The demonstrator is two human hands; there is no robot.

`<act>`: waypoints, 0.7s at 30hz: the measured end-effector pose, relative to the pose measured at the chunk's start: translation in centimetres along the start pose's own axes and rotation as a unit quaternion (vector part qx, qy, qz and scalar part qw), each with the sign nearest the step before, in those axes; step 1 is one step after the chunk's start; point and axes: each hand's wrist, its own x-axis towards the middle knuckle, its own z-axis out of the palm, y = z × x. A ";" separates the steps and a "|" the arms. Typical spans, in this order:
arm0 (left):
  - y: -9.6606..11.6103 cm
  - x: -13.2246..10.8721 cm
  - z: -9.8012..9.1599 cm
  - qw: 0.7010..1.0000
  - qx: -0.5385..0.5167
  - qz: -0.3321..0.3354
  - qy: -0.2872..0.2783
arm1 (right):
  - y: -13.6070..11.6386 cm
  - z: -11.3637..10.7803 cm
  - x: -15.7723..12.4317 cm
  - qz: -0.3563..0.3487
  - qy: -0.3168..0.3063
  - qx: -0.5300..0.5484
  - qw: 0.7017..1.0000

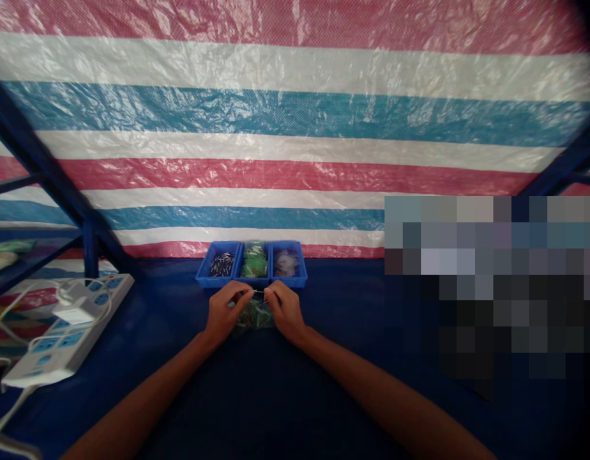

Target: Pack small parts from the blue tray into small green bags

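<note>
Blue tabletop [324, 383] fills the head view below a striped tarp [237, 147]. Your left hand [224, 313] and right hand [285, 310] each pinch a thin metal pin [259, 292] between the fingertips, held over a clear plastic bag [253, 317] of green pieces. Just beyond, a blue three-compartment tray [218, 246] holds dark pins [221, 263] and green packets [254, 259]. A white power strip [60, 332] lies off to your left.
</note>
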 end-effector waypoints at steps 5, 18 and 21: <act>0.3 -0.1 -0.1 0.999 0.027 0.022 -0.036 | 0.2 0.1 -0.1 -0.013 -0.005 0.010 1.000; -1.4 1.3 -2.4 0.958 0.158 0.106 0.214 | 0.2 0.2 -0.1 -0.030 -0.018 0.009 0.999; -2.3 2.7 -3.7 0.924 0.285 0.081 0.242 | 0.2 0.2 -0.1 -0.031 -0.024 0.004 0.999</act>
